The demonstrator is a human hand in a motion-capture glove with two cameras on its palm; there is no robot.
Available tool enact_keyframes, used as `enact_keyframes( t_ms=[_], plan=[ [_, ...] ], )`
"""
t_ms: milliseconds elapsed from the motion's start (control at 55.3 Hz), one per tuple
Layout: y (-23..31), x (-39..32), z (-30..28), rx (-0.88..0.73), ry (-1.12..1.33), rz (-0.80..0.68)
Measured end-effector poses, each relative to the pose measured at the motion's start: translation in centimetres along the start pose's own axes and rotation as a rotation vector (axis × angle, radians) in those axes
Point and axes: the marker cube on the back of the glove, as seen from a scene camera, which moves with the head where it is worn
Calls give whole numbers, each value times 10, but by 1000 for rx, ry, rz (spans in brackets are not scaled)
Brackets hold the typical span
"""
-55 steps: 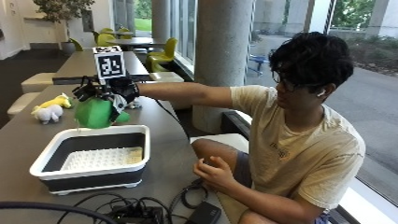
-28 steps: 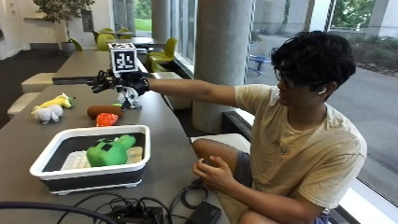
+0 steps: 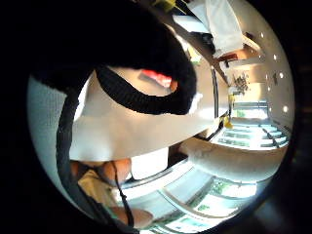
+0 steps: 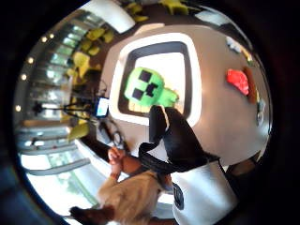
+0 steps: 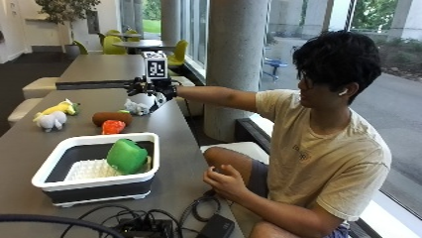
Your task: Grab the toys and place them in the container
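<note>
My gloved right hand [image 5: 152, 89] reaches out over the far part of the grey table [image 5: 171, 148], fingers spread and holding nothing. Just below it a small white toy [image 5: 139, 105] lies on the table; I cannot tell whether they touch. A green block-faced toy [image 5: 127, 155] lies in the white container [image 5: 43, 174], and the thumb side palm view shows this green toy [image 4: 144, 89] there from above. A brown toy [image 5: 112, 117], a red toy [image 5: 113, 127] and a white and yellow plush [image 5: 54, 117] lie on the table beyond the container.
Black cables and a black box [image 5: 165, 223] lie at the table's near end. The person's bare left hand [image 5: 224, 182] rests on their lap. A concrete column [image 5: 234, 64] stands beside the table, and more tables and yellow-green chairs stand behind.
One second ago the hand held the green toy above the table. Half a second ago the toy was in the container. The empty hand has since shifted slightly right, over the white toy.
</note>
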Motion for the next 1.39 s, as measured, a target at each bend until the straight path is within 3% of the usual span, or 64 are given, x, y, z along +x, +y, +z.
enact_keyframes(
  t_ms=[253,380,488,1175,1301,1392],
  plan=[
    [46,71,57,-32,31,58],
    [59,58,72,-24,-275,100],
    [65,41,59,-35,-2,106],
    [97,82,99,-24,-37,105],
    [101,74,103,-29,-120,216],
    [97,78,104,-15,-111,133]
  ],
)
